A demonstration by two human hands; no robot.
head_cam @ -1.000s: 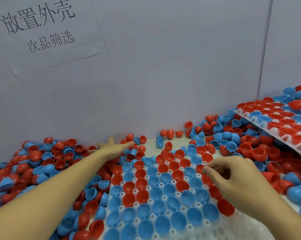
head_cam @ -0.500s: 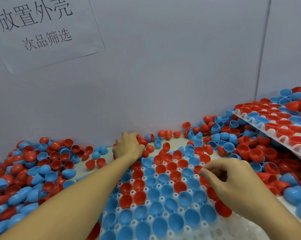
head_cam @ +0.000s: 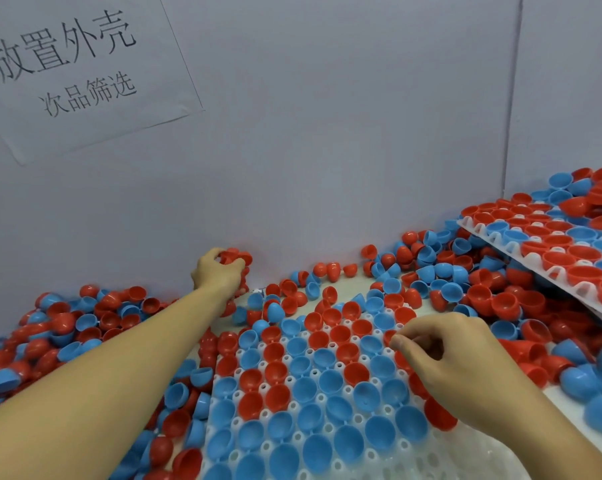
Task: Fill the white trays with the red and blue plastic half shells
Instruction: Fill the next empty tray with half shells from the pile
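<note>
Red and blue half shells (head_cam: 84, 327) lie heaped loose on the counter (head_cam: 348, 287) all round the near white tray (head_cam: 330, 403), whose cups are mostly filled, open sides up, with bare cups showing only at its near right corner beneath the right wrist. The left hand (head_cam: 219, 275) is stretched far out to the back wall (head_cam: 327, 133), its fingers (head_cam: 238, 266) curled round a clutch of red shells (head_cam: 235, 256), with more loose shells just below and to the right of them. The tray lies nearer the person and to the right of those fingers, so the likely coming move is a draw back and rightward to drop the load over it. The right hand (head_cam: 455, 358) rests over the tray's right edge, thumb and forefinger drawn together at a red shell (head_cam: 391, 337) in the far right rows; whether they truly pinch it I cannot tell. This hand is the nearer one to the unfilled cups. Beyond its fingers and to their right, a second filled tray (head_cam: 535, 251) sits tilted on top of the loose pile. Up and left of the left fingers, a paper sign (head_cam: 84, 71) with handwritten characters is stuck to the wall.
</note>
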